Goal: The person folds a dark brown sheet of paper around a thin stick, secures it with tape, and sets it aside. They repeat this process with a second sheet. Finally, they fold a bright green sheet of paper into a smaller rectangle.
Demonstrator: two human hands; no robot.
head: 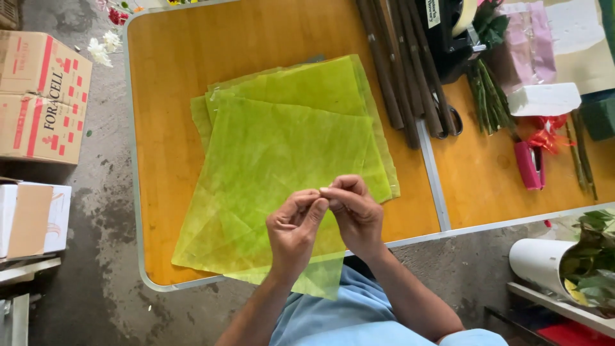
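Both hands, left (293,227) and right (356,214), pinch fingertips together on a green sheet (269,160) over the counter (166,96).

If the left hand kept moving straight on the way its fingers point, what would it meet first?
The left hand points up and right, so it would first meet the right hand, whose fingertips already touch it; beneath both lie green tissue sheets, though height is unclear.

Both hands meet at the desk's near edge: left hand (293,229) and right hand (356,214) pinch fingertips together, forearms angled inward.
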